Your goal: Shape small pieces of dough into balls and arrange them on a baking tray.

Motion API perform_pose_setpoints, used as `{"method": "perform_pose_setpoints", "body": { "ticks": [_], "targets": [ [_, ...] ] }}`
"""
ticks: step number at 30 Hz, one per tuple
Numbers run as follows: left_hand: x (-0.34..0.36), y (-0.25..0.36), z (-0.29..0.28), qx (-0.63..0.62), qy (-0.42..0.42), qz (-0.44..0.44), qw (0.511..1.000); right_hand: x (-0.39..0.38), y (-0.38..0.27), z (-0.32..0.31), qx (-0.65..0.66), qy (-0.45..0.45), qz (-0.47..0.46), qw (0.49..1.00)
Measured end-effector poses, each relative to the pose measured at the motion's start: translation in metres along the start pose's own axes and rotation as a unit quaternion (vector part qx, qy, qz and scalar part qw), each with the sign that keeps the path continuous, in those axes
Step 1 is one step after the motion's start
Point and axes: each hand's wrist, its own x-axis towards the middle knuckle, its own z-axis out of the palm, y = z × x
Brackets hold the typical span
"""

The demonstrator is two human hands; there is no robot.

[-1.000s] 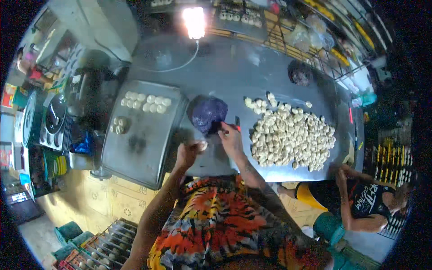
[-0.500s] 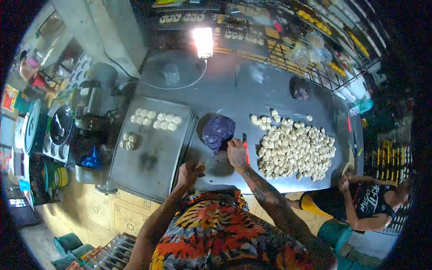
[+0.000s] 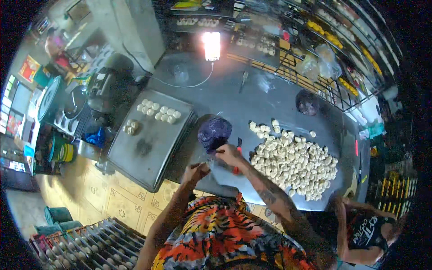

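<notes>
A lump of dark purple paste [image 3: 214,131] sits on the grey tabletop in front of me. My right hand [image 3: 229,155] is at its near edge, fingertips pinched together against the paste. Nearer to me and to the left, my left hand [image 3: 194,173] is closed around a small pale piece of dough [image 3: 205,167], mostly hidden by the fingers. A red-handled knife [image 3: 239,146] lies just beyond my right hand, partly covered by it. To the right is a large heap of pale dough pieces [image 3: 294,164].
Stacked metal trays [image 3: 155,139] on the left bear several rows of dough balls [image 3: 168,114]. A lit lamp [image 3: 212,46] with a white cable stands at the back. Another dark purple lump [image 3: 307,102] lies far right. A co-worker [image 3: 364,229] is at the lower right, near the table edge.
My right hand has shifted slightly left along the paste's near edge, and my left hand has come a little closer to it. The whole view has tilted; the co-worker's arms have moved.
</notes>
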Motion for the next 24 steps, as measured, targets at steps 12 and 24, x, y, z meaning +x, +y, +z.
{"method": "perform_pose_setpoints", "body": {
  "ticks": [12,24],
  "targets": [
    [0.025,0.021,-0.045,0.084,-0.051,0.028,0.995,-0.057,-0.054,0.064,0.293,0.123,0.095,0.943],
    [0.006,0.074,-0.021,0.396,-0.129,0.109,0.903,-0.054,-0.082,0.076,0.116,0.206,0.016,0.972]
  ]
}}
